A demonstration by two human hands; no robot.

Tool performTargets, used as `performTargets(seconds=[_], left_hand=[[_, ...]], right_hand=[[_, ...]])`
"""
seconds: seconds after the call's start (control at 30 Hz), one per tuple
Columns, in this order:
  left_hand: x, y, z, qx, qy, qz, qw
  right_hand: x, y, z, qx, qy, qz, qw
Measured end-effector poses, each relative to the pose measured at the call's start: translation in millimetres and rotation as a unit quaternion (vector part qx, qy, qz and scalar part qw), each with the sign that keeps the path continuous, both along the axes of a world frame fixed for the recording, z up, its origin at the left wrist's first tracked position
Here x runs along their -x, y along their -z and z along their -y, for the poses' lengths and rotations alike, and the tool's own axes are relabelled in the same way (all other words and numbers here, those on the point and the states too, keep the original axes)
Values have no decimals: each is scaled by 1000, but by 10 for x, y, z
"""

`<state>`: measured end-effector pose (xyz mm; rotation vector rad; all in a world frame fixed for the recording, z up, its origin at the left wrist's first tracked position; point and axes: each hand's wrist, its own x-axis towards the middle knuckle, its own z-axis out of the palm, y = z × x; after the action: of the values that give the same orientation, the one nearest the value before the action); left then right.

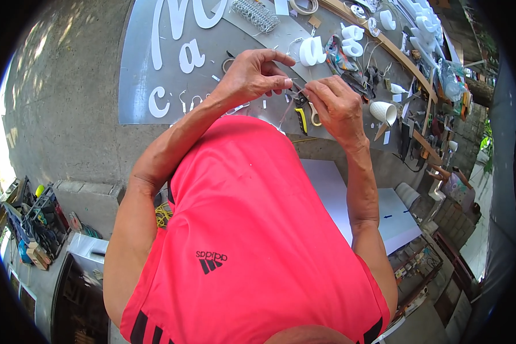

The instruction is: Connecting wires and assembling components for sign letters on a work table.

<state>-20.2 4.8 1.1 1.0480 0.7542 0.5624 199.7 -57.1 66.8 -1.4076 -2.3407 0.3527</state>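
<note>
My left hand point(258, 74) is raised over the near edge of the table, its thumb and a bent finger pinching the end of a thin wire with a small pale piece on it; the forefinger points out above. Close by on the right, my right hand point(337, 104) is closed, its fingertips pinched on the same thin wire point(297, 89). Just below the gap between them lie a yellow-and-black handled cutting tool point(301, 120) and scissors with a yellow loop handle point(315, 114). A white cut-out letter point(312, 51) stands beyond my hands.
Flat white letters point(191, 57) lie on a grey sheet at the left. A coiled bundle of wire point(254, 15) sits at the back. Right of my right hand are a white cup point(383, 112), a glue bottle point(398, 89) and a long wooden strip point(404, 60).
</note>
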Motion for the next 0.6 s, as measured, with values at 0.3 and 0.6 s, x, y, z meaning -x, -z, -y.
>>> performTargets(seconds=[0.3, 0.6], left_hand=[[-70, -128, 13, -113, -13, -46, 992], [-117, -122, -36, -287, 24, -71, 955]], right_hand=[[26, -105, -74, -34, -71, 32, 996], [-13, -22, -71, -22, -87, -23, 996]])
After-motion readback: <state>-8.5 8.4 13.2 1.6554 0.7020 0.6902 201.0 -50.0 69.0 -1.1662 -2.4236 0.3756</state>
